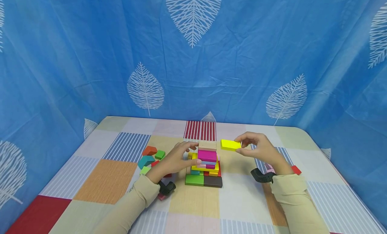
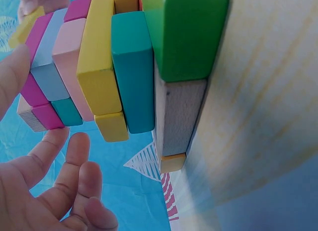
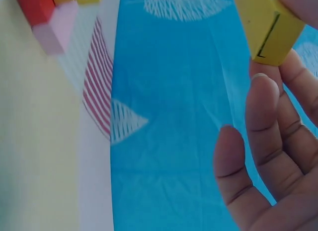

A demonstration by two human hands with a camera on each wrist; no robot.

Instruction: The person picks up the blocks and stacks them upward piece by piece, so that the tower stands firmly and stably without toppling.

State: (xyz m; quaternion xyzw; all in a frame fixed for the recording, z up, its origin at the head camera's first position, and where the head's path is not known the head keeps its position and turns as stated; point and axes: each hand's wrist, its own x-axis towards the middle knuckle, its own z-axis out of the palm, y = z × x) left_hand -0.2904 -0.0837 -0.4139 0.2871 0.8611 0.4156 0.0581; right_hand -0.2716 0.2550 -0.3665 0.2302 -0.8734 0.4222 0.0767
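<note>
Between the stack (image 1: 207,156) and the tabletop's (image 1: 297,140) right edge, our right hand (image 1: 259,147) pinches the yellow block (image 1: 230,145), our left hand (image 1: 175,159) spread opposite.

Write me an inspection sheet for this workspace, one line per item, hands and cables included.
Surface: patchwork-patterned tabletop, bearing the blocks.
Job's things: stack of coloured blocks, several layers high; yellow block held up to its right, apart from it.
Clutter: loose blocks scattered left of the stack; red block beside the right forearm.
Grippers: right hand pinches the yellow block; left hand is at the stack's left side, firm contact unclear. Black wrist devices on both wrists.
Cables: nothing seen.
Surroundings: blue curtain with white leaf prints.
</note>
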